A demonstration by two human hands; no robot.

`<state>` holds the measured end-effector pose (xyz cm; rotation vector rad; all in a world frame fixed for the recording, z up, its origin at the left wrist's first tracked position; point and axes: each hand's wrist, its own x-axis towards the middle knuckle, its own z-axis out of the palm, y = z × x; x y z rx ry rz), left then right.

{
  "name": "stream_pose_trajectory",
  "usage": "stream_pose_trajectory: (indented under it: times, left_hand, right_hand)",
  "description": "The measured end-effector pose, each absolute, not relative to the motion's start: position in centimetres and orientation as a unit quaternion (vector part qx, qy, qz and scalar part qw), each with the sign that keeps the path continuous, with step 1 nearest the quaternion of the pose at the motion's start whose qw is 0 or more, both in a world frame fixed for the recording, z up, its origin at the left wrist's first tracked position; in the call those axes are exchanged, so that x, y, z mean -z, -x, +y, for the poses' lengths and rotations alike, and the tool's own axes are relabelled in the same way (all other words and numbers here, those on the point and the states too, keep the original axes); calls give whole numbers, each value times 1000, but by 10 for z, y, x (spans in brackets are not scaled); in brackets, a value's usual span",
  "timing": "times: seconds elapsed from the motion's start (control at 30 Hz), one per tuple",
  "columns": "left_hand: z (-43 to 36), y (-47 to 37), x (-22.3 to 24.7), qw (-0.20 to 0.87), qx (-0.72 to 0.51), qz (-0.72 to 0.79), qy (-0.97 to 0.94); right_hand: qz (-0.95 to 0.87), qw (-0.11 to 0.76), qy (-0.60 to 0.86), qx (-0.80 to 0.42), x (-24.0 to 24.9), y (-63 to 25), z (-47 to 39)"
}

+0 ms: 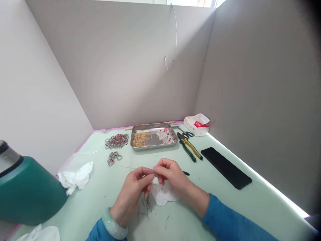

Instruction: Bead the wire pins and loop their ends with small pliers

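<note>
Apparently, the thin wire [127, 167] on the near side of the metal tray [153, 138] was clamped between the fingers [147, 180] of the left hand [135, 184] and the right hand [172, 174], and seemed light, springy, easily kinked, best pinched where both hands met.

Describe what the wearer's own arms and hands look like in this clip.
Both hands, left and right, are ungloved. The left sleeve and right sleeve are blue, the right one ending partway up the forearm. A thick, rounded, pale green bangle circles the left wrist; none shows on the right.
</note>
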<state>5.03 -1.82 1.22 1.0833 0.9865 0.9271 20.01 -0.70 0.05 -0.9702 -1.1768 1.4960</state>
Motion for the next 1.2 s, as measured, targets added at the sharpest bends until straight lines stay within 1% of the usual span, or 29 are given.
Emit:
stream_pose_trajectory:
  times: [0.23, 0.5, 0.87, 1.07, 1.2]
  left_hand:
    - [-17, -48, -13, 671, -400, 423, -459]
    - [-19, -46, -13, 684, -372, 426, -461]
    - [-18, -47, -8, 699, -362, 413, -459]
    - [-14, -47, -6, 754, -357, 386, -394]
    - [-13, -45, -2, 762, -340, 378, -401]
  right_hand:
    - [-430, 473, 355, -682, 1, -203, -6]
    - [-462, 484, 357, -651, 5, -202, -5]
    - [-460, 472, 384, -646, 7, -199, -6]
    - [-459, 474, 389, -643, 11, -199, -6]
    - [-465, 473, 405, -629, 12, -199, -5]
